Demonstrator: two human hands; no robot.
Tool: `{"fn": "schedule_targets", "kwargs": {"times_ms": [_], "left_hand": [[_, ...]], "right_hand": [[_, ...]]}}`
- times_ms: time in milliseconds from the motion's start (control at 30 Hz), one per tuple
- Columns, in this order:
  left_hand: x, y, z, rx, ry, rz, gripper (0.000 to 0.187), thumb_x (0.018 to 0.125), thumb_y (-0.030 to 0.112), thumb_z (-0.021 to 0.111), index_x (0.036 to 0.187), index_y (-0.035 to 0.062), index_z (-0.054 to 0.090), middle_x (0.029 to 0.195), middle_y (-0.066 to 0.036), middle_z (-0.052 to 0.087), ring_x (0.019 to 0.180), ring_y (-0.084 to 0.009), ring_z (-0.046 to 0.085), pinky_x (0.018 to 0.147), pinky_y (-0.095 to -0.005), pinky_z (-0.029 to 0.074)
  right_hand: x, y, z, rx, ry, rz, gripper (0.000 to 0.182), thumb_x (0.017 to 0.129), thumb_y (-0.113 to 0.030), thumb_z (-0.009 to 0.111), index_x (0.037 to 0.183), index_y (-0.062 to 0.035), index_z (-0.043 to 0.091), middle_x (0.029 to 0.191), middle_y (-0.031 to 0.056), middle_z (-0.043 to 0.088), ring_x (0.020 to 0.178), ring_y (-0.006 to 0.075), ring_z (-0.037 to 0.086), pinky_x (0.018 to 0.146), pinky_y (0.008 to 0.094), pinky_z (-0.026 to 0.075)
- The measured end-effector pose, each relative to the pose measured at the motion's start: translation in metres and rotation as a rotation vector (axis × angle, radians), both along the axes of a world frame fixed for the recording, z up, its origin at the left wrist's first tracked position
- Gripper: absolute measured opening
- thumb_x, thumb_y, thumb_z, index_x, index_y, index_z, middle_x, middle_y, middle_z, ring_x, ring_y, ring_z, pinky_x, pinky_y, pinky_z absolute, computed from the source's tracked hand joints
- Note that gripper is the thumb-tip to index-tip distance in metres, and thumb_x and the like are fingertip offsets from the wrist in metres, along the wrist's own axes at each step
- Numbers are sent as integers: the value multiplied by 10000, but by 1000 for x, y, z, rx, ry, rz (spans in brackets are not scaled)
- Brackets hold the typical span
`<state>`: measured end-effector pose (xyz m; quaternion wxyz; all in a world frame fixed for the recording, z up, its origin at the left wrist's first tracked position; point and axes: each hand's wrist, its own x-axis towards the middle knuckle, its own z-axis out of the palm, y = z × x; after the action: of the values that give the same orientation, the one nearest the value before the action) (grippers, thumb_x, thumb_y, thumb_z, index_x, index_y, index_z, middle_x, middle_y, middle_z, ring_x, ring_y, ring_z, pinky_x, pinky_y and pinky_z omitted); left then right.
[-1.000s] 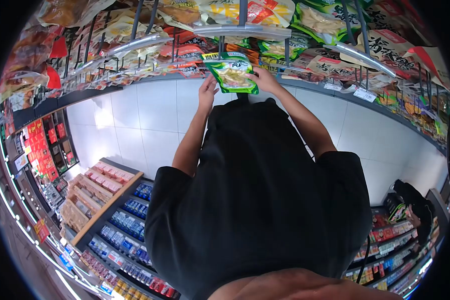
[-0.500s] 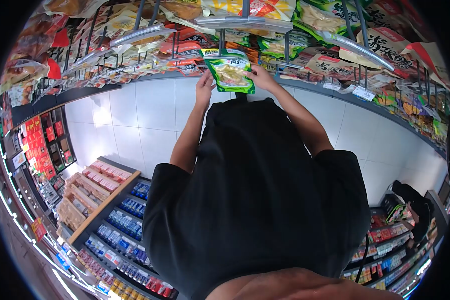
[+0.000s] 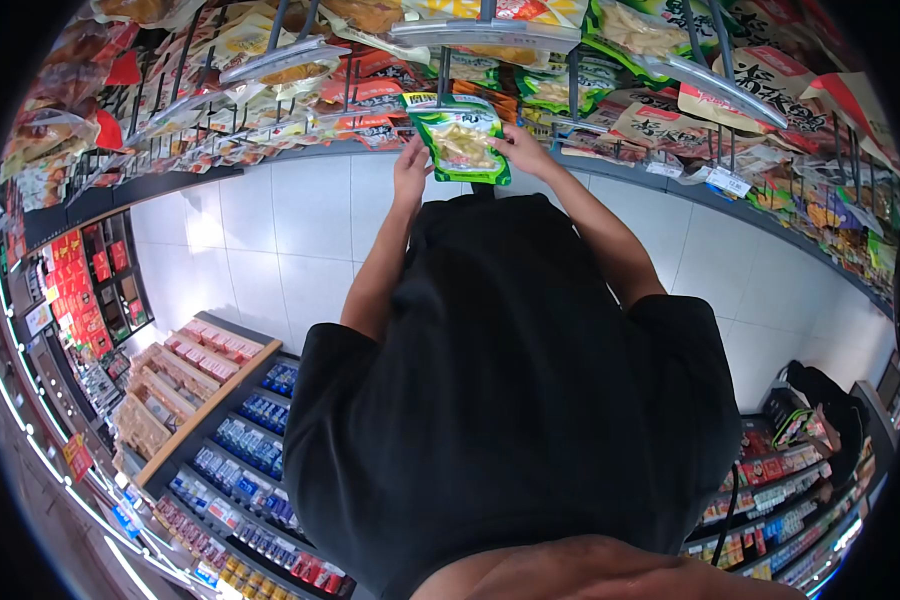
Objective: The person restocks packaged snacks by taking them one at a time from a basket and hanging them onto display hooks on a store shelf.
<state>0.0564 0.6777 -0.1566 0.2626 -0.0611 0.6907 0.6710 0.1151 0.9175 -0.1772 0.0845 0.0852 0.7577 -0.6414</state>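
Note:
A green-and-white bag of pale food [image 3: 460, 140] is held upright in front of my chest, close to the hanging packets. My right hand [image 3: 523, 152] grips its right edge, with the thumb on the front. At the bag's left edge is my left hand [image 3: 411, 172], its fingertips against the side and its fingers slightly apart. Similar green packets [image 3: 635, 32] hang on the rack above.
Metal hooks and clear label holders [image 3: 485, 35] jut from the packet rack. Pale floor tiles [image 3: 315, 285] lie below. Shelves with blue goods [image 3: 250, 440] stand at lower left. Another person in black [image 3: 840, 420] is at the right, beside more shelves.
The bag has turned slightly and glare on its front has lessened. Both hands remain at its sides, almost in the same place.

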Motion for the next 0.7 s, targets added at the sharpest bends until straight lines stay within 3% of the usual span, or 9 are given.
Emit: {"fn": "schedule_targets", "kwargs": {"times_ms": [200,300,400,633,700], "left_hand": [[3,1,1,-4,4,19,423,944,148,489,1357,77,432,1231,-33,558,1031,-117,539,833,-292,447],[4,-1,0,-20,-21,12,454,941,151,491,1381,85,399,1245,-35,537,1083,-135,521,874,-329,445],[1,-2,-4,-30,-5,28,452,940,152,499,1375,72,403,1242,-39,552,1046,-129,538,836,-292,446],[-31,9,-8,-47,32,-64,449,939,151,494,1372,74,406,1283,-39,526,1101,-140,510,859,-301,429],[-44,14,-9,-82,32,-119,442,937,148,497,1366,82,410,1286,-28,527,1103,-126,506,848,-279,424]], "right_hand": [[-1,1,-7,-47,-6,14,272,902,-294,604,892,-23,590,701,-12,514,639,72,438,580,256,384],[-1,-1,-8,-112,7,-5,250,907,-278,598,909,-28,589,703,-19,508,637,65,432,573,249,375],[-1,0,0,-84,-16,7,246,910,-272,592,936,-28,591,707,-26,506,637,64,433,570,249,374],[-34,6,-47,-36,-17,-91,261,909,-283,588,975,-31,594,729,-14,558,651,67,467,582,257,393],[-47,10,-54,-42,-42,-185,331,890,-315,598,995,-1,599,736,67,578,673,166,523,634,334,422]]}}
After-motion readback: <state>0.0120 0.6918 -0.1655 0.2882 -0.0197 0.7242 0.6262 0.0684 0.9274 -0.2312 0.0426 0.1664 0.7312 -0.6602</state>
